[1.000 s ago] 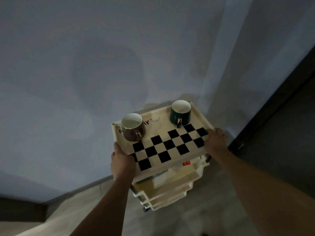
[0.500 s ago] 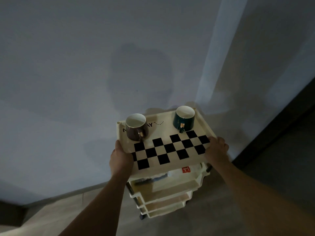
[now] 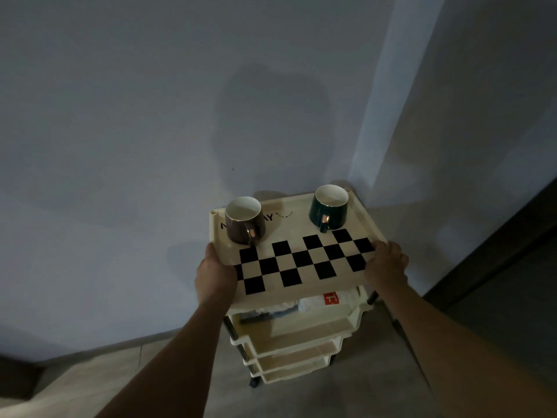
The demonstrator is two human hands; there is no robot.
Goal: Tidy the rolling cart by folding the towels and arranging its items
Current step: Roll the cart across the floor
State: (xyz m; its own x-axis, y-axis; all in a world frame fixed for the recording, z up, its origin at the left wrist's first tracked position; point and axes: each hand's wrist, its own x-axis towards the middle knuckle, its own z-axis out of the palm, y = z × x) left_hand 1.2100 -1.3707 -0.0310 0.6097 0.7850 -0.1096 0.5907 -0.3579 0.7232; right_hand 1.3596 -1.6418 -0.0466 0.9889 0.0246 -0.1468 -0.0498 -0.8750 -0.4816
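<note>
Fingers of both hands are curled over the side rims of the cart's top tray, pressed together and gripping it: the left hand (image 3: 214, 274) clamps the near left edge, thumb lying along the rim, and the right hand (image 3: 386, 263) wraps the near right corner. From where I stand the rolling cart (image 3: 297, 336) sits close against the pale wall (image 3: 150, 131), near a corner, on a dim floor (image 3: 361, 387).

On the top tray (image 3: 366, 220) lies a cloth with black and cream checks (image 3: 304, 262), flat and spread, and on it stand two mugs, both upright with their handles turned toward the person: a brown mug (image 3: 244, 220) at the far left, a dark green mug (image 3: 329, 210) at the far right, well apart from each other. On the shelf just beneath I can make out something white with a red label (image 3: 331, 298), perhaps folded cloth or a packet; the light is too poor to say. The lower shelves look bare.

I would judge the towels and mugs already put in order, and the step in hand to be placing the cart itself. The next move calls for an even push or pull from both hands, slow and level, so the mugs neither slide on the cloth nor tip, and the wheels stay clear of the wall.
</note>
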